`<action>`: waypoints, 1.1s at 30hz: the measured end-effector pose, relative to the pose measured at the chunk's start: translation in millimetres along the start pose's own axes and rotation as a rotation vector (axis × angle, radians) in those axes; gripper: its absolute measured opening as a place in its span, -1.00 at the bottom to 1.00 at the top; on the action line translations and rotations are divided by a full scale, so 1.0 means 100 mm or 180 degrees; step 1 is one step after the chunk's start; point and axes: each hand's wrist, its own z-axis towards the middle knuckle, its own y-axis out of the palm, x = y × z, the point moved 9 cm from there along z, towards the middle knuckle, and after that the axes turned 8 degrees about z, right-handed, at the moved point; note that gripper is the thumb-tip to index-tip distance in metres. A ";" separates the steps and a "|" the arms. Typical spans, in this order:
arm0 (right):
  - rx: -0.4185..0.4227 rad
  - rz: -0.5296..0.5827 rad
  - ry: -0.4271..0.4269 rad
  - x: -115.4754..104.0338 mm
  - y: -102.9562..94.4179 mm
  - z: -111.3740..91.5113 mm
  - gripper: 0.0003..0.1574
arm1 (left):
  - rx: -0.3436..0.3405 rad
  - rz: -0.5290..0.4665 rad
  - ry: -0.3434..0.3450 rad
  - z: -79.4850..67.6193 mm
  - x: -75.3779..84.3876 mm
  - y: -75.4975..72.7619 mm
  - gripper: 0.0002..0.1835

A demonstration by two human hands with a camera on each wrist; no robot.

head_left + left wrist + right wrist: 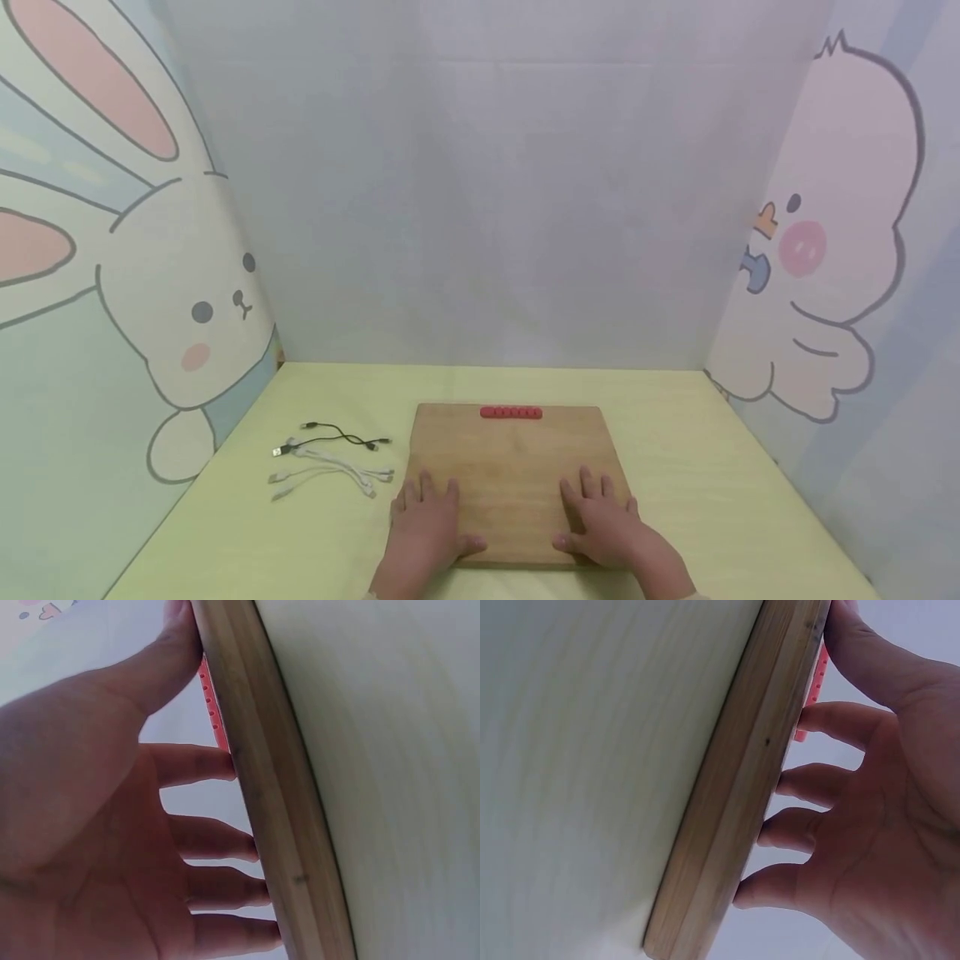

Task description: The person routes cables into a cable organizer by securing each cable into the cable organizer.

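A wooden board (517,475) lies flat on the pale yellow table. My left hand (427,525) rests on its near left corner, fingers spread and fingertips touching the top. On the near right part, my right hand (603,525) touches the board the same way, thumb pointing inward. Both wrist views show the board's thick front edge (259,780) with the fingertips against its upper face. Along the board's far edge sits a red strip with a row of small notches (511,412). Neither hand grips anything.
Left of the board lie black USB cables (337,433) and white USB cables (330,471), loosely spread on the table (712,500). A pale grey curtain (495,208) stands behind, with cartoon-printed side panels (187,267) at left and right.
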 end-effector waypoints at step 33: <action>0.0000 -0.0127 -0.0099 -0.09 -0.04 -0.03 0.09 | 0.0245 -0.0034 0.0060 -0.09 0.00 -0.07 0.00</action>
